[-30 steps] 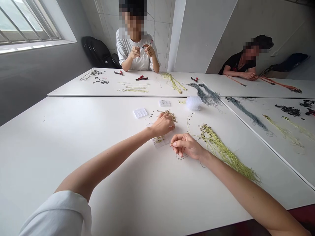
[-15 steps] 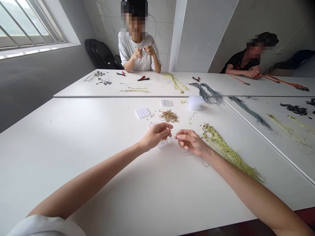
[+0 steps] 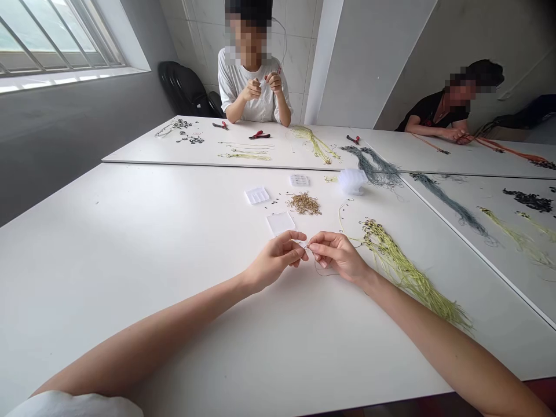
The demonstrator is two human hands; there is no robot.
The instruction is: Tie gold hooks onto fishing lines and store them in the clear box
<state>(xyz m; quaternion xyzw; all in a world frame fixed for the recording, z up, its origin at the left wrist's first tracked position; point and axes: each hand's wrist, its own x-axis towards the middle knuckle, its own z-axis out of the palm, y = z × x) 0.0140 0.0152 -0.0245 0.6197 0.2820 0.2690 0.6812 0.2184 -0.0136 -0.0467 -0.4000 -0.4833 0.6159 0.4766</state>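
Observation:
My left hand (image 3: 275, 259) and my right hand (image 3: 336, 253) meet at the fingertips above the white table (image 3: 174, 243). Each pinches between thumb and forefinger, and a tiny item shows at the meeting point, too small to name. A thin dark cord (image 3: 325, 271) hangs below my right hand. Beyond my hands lies a clear plastic square (image 3: 280, 222), and a pile of small gold beads (image 3: 304, 204) sits farther back. A long bundle of yellow-green cords (image 3: 403, 272) stretches just right of my right wrist.
Two small white plastic trays (image 3: 256, 196) (image 3: 299, 180) and a white mesh bag (image 3: 351, 181) lie ahead. One seated person (image 3: 254, 87) works at the far table among pliers (image 3: 259, 135), and another (image 3: 434, 113) leans at the right, beside grey-blue cords (image 3: 452, 202).
My left hand has moved away from the bead pile, towards my right hand, and the fingertips now meet. The clear plastic square lies uncovered. The view has shifted slightly.

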